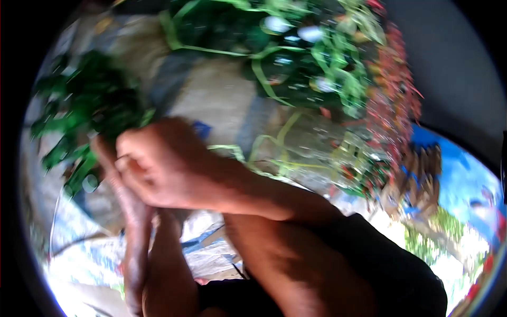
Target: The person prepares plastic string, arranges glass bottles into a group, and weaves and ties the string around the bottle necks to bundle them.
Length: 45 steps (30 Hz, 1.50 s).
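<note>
My right hand point(161, 161) is curled into a fist in the middle left of the head view, its forearm reaching in from the lower right. Whatever lies inside its fingers is hidden. Behind and left of it, my left hand point(105, 156) is smeared and partly covered, with its forearm rising from the bottom. Its fingers seem closed at the base of a bunch of dark green leaves point(95, 100). Some leaves hang down to the left of this hand. A light green tip shows just above my right fist.
Dark green bundles point(296, 68) with pale green strips lie at the top on a grey-and-beige sheet point(211, 90). Red-orange stringy strands point(393, 95) run down the right, above brown bundles point(422, 174) on a blue surface point(467, 174). A small blue scrap point(202, 129) lies beyond my fist.
</note>
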Each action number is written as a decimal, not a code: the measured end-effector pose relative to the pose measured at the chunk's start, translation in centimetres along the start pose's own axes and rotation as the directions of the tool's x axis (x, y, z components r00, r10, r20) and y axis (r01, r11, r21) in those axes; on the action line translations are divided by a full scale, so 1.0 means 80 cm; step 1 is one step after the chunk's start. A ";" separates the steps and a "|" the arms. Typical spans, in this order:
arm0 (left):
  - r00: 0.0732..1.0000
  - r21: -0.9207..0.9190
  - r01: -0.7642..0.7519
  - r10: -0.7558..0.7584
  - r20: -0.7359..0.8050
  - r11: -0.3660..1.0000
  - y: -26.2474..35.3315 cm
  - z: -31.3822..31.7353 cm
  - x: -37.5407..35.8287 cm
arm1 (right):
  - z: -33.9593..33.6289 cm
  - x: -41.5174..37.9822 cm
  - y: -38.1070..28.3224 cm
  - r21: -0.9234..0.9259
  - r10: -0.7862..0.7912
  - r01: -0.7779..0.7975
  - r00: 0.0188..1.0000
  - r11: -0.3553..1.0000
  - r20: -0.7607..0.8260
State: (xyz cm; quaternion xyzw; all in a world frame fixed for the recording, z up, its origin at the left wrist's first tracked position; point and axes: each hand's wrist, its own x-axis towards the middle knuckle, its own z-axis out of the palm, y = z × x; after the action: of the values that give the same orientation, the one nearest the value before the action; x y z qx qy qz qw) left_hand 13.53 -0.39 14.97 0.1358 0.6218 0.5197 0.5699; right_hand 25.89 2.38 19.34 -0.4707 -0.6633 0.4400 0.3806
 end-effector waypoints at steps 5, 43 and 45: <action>0.912 0.314 -0.388 0.311 0.268 0.867 -0.015 -0.021 0.020 | -0.020 0.015 -0.017 0.091 0.186 -0.205 0.965 0.974 0.186; 0.776 0.575 -0.610 0.556 0.297 0.545 0.019 -0.018 0.012 | -0.002 0.158 -0.073 -0.288 -0.380 0.693 0.640 0.661 0.668; 0.769 0.602 -0.610 0.567 0.295 0.514 0.021 -0.017 0.011 | -0.003 0.161 -0.069 -0.304 -0.354 0.673 0.656 0.675 0.666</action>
State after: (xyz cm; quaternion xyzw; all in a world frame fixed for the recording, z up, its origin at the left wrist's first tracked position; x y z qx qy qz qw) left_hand 11.40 0.29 15.55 0.5484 0.6637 0.4179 0.2901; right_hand 21.05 13.84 25.79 -0.1887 -0.9460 0.2241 0.1387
